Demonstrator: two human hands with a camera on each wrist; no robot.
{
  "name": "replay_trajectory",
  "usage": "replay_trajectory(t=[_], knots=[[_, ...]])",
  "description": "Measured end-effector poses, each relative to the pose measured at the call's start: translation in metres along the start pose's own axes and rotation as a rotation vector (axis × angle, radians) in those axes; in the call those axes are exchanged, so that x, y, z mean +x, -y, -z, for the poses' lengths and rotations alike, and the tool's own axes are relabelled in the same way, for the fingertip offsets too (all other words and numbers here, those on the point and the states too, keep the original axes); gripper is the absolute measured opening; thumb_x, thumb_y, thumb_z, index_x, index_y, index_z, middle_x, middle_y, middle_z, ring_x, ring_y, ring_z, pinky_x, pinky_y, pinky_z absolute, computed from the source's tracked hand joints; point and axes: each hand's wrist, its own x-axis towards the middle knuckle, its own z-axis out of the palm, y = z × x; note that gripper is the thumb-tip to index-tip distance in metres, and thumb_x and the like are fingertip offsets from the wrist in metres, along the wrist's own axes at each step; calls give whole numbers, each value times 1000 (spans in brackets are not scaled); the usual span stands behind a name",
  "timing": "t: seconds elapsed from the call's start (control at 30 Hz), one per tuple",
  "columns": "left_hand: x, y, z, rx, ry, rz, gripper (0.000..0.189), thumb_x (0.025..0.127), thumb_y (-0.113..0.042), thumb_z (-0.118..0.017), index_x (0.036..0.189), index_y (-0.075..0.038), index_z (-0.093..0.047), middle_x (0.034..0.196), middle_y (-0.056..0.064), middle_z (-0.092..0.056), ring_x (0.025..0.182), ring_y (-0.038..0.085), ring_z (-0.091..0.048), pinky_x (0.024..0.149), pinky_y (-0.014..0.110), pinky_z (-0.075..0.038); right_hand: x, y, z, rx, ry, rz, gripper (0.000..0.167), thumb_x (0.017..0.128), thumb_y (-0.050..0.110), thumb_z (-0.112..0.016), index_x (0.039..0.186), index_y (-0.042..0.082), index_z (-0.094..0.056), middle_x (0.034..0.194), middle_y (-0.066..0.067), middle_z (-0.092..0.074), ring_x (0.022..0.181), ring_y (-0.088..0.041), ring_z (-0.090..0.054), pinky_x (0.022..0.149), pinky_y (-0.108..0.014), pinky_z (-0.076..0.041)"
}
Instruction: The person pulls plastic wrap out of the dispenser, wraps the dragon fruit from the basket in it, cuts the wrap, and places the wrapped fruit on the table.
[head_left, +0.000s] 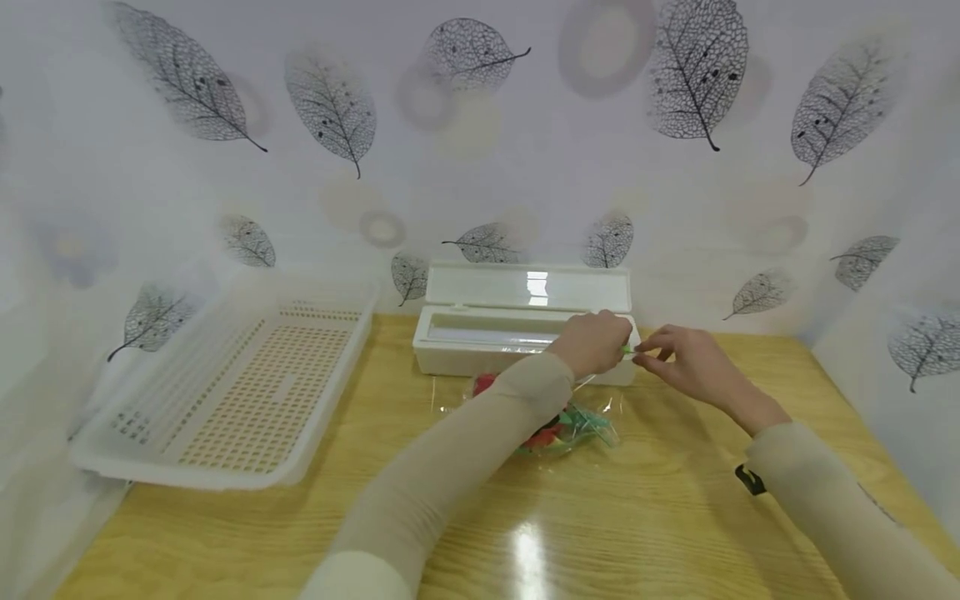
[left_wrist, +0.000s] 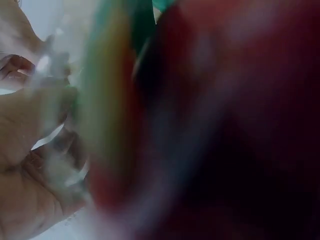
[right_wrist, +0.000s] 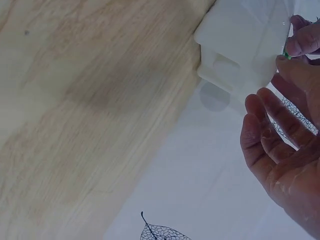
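And here both fingertips meet, left hand (head_left: pixel 594 342) and right hand (head_left: pixel 693 367) pinching a tiny bright-green piece (head_left: pixel 628 351) between them, a clear plastic bag of red and green items (head_left: pixel 588 425) below-left of the grip, a long white lidded box (head_left: pixel 468 360) just behind-left.

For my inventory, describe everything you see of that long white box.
The white box looks plastic, with an open lid raised along its back, catching glare. A recess runs along its top. It lies across the back of the wooden table. The left hand covers part of it; contact is unclear.
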Motion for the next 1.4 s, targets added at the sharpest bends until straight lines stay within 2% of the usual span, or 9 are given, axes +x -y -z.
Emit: replay_trajectory(t=[0.1, 0.2, 0.37, 0.77, 1.07, 1.17, 1.27, 1.33, 1.4], knots=[[0, 1, -1, -11, -12, 12, 17, 106, -20, -55, 118, -16, -67, 106, -5, -70, 83, 11, -66, 71, 25, -56, 3, 2, 3, -2, 7, 16, 9, 87, 8, -78, 95, 4, -79, 92, -12, -76, 69, -19, -68, 58, -26, -52], [1, 2, 0, -4, -18, -2, 16, 105, -17, -55, 116, -14, -66, 103, -3, -68, 79, 12, -63, 68, 24, -55, 6, 4, 5, -5, 15, 25, 9, 87, 8, -79, 94, 4, -80, 92, -12, -76, 68, -18, -67, 57, -26, -51], [1, 3, 3, 11, -4, -15, 18, 106, -11, -52, 118, -11, -65, 104, 0, -68, 80, 12, -62, 70, 23, -55, 6, 7, 8, -12, 42, 2, 11, 89, 12, -78, 97, 5, -80, 94, -11, -76, 70, -17, -66, 59, -28, -51], [6, 7, 4, -58, 56, 22, 17, 103, -4, -51, 104, -10, -67, 96, 0, -68, 74, 11, -62, 65, 20, -53, 4, 7, 8, -35, 69, -56, 13, 91, 14, -77, 98, 5, -80, 94, -10, -75, 71, -17, -66, 59, -29, -52], [1, 9, 5, -65, 56, 18, 13, 102, -5, -54, 101, -10, -65, 97, 1, -68, 77, 11, -63, 69, 20, -55, 3, 11, 7, -29, 93, -75, 15, 93, 17, -75, 99, 4, -80, 95, -11, -75, 71, -16, -66, 59, -30, -52], [-1, 10, 6, -64, 44, -3, 15, 101, -4, -53, 92, -10, -64, 89, 1, -66, 70, 11, -58, 64, 20, -52, 1, 14, 5, -27, 61, -117, 13, 93, 17, -75, 94, 6, -79, 92, -9, -74, 69, -15, -64, 58, -31, -52], [-2, 10, 6, -70, 33, -15, 19, 100, -3, -54, 85, -10, -62, 83, 1, -63, 66, 11, -54, 60, 20, -49, -1, 20, 1, 31, 49, -175, 14, 93, 19, -74, 89, 7, -79, 83, -5, -75, 65, -12, -62, 56, -27, -50], [-1, 11, 6, -64, 28, -9, 17, 100, -4, -55, 86, -10, -63, 85, 1, -65, 69, 11, -56, 61, 20, -50, -1, 26, -2, 95, 88, -230, 18, 94, 22, -72, 93, 6, -80, 80, -3, -76, 64, -10, -61, 56, -26, -49], [0, 11, 6, -74, 36, 2, 14, 100, -5, -56, 91, -9, -66, 90, 1, -68, 71, 11, -59, 63, 20, -51, 0, 31, -4, 169, 161, -306, 28, 97, 29, -70, 101, 3, -80, 83, -7, -78, 65, -11, -64, 57, -27, -50]])
